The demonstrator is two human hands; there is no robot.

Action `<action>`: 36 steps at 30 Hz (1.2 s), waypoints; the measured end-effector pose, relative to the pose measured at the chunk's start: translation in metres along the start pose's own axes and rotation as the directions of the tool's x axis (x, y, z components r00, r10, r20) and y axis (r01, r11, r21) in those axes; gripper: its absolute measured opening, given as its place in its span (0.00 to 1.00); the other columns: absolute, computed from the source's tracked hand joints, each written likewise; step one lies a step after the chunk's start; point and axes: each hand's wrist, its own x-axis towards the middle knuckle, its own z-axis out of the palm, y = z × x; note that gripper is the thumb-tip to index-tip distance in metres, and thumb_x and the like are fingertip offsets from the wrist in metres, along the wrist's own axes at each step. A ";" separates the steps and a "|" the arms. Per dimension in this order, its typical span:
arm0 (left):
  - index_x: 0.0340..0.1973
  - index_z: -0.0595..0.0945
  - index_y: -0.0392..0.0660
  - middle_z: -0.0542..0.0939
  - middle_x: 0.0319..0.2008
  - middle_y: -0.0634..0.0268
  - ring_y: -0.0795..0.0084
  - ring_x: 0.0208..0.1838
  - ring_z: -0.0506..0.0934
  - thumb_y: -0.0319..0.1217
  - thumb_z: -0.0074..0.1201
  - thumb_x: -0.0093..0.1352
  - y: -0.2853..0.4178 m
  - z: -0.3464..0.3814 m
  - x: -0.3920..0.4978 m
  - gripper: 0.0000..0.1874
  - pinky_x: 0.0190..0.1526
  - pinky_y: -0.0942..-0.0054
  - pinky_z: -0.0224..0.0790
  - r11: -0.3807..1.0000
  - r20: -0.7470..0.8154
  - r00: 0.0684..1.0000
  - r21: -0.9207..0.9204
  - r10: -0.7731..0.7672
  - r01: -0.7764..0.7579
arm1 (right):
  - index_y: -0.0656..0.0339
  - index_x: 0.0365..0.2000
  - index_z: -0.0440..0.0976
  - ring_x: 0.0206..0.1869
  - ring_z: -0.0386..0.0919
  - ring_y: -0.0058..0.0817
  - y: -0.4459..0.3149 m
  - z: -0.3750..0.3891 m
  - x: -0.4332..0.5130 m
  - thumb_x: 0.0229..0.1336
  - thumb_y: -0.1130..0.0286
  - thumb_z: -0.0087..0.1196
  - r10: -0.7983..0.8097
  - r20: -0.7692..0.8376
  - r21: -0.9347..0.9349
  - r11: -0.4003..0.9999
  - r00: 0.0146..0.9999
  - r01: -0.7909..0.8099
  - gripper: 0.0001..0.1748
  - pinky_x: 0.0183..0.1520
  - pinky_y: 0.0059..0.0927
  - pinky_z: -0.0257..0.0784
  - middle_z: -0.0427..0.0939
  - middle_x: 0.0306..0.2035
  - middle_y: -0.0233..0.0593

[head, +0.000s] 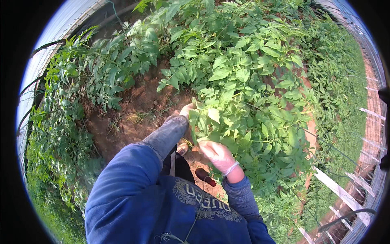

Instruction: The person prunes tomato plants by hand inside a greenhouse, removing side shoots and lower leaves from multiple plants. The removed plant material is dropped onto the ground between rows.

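My left hand [186, 110] reaches into the near side of a leafy green tomato plant [227, 100]. Leaves cover its fingertips, so its grip is hidden. Lower and to the right, my right hand [217, 154], in a thin translucent glove, is curled inward beside the same plant. Its fingertips meet the edge of a tomato leaf [210, 136]; whether they pinch it is unclear. Both hands are close together, with foliage between and beyond them.
Bare reddish soil [134, 122] with cut plant bits lies left of my arm. A shoe [182, 148] shows below, near a dark, red-ended object [205, 177] by a string. More tomato plants [70, 122] line the left. Thin wires cross the right-hand foliage near white slats [341, 190].
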 end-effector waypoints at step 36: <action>0.48 0.76 0.41 0.77 0.48 0.60 0.68 0.46 0.78 0.33 0.57 0.65 0.148 0.053 0.265 0.17 0.45 0.69 0.75 0.972 0.263 0.959 0.179 0.104 -0.154 | 0.62 0.34 0.75 0.29 0.66 0.17 -0.053 -0.213 0.350 0.60 0.68 0.53 -0.053 -0.530 -0.264 0.959 0.846 -0.106 0.08 0.35 0.20 0.64 0.71 0.26 0.28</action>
